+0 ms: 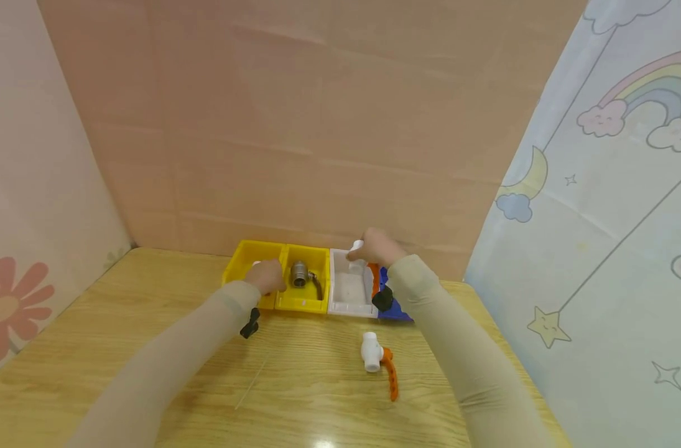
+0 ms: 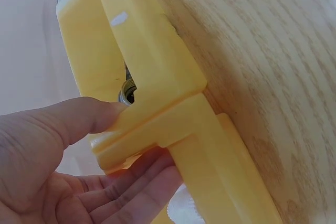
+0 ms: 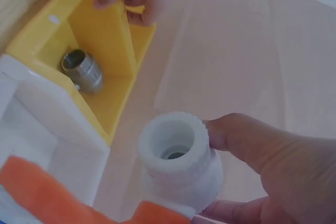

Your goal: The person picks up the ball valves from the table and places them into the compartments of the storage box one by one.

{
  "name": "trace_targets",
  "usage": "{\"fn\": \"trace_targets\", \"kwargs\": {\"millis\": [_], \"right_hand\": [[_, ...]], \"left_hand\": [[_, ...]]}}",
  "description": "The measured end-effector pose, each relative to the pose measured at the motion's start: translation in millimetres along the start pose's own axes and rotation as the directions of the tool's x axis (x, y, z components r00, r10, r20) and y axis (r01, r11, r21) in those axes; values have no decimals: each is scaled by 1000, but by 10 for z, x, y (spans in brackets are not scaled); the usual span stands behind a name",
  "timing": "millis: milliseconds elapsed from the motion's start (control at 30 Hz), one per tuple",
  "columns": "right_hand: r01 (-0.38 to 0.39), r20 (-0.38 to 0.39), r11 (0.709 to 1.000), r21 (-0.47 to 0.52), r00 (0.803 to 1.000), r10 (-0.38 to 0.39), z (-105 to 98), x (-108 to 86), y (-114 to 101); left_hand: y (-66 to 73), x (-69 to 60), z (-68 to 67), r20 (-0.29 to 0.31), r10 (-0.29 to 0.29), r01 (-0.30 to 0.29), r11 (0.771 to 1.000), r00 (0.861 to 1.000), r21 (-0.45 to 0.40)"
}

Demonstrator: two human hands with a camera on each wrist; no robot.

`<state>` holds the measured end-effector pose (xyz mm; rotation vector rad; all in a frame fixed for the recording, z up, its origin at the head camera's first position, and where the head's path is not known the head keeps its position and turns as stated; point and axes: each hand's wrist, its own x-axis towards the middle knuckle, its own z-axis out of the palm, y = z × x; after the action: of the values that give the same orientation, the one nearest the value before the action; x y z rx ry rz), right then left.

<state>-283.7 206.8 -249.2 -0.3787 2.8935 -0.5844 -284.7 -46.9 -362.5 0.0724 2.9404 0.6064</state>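
My right hand point(image 1: 380, 246) holds a white plastic ball valve point(image 3: 181, 166) with an orange lever handle point(image 3: 44, 187), above the white bin point(image 1: 348, 298). The valve's round opening faces up in the right wrist view. My left hand point(image 1: 266, 277) grips the adjoining walls of the two yellow bins point(image 2: 157, 77), thumb on one side and fingers on the other. A metal ball valve point(image 1: 299, 274) lies in the right-hand yellow bin. Part of a white ribbed piece point(image 2: 184, 205) shows in the other yellow bin, mostly hidden by my left hand and the bin wall.
Another white ball valve point(image 1: 370, 353) with an orange handle lies on the wooden table point(image 1: 295, 386) in front of the bins. A blue bin point(image 1: 395, 310) stands right of the white one, partly behind my right arm. A tan backdrop point(image 1: 318, 155) rises behind the row.
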Motion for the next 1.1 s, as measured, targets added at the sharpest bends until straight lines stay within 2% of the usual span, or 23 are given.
{"fn": "trace_targets", "kwargs": {"millis": [200, 433, 567, 800, 933, 1100], "right_hand": [[-23, -55, 1000, 0, 998, 23, -75, 194, 14], [-41, -111, 999, -5, 993, 40, -35, 349, 32], [-54, -142, 999, -5, 988, 53, 47, 449, 63], [-98, -132, 995, -4, 987, 96, 243, 611, 107], [-133, -166, 991, -29, 978, 126, 340, 688, 106], [-149, -212, 986, -80, 969, 129, 487, 808, 103]], "left_hand": [[-32, 57, 2, 13, 7, -7, 1000, 1000, -2], [-48, 101, -8, 6, 11, -11, 1000, 1000, 1], [-63, 107, -19, 7, 21, -21, 1000, 1000, -3], [-90, 125, -30, 0, 34, -34, 999, 999, 0], [-105, 161, -43, -11, 56, -56, 998, 998, 8], [-137, 220, -60, -10, 60, -60, 998, 998, 10]]}}
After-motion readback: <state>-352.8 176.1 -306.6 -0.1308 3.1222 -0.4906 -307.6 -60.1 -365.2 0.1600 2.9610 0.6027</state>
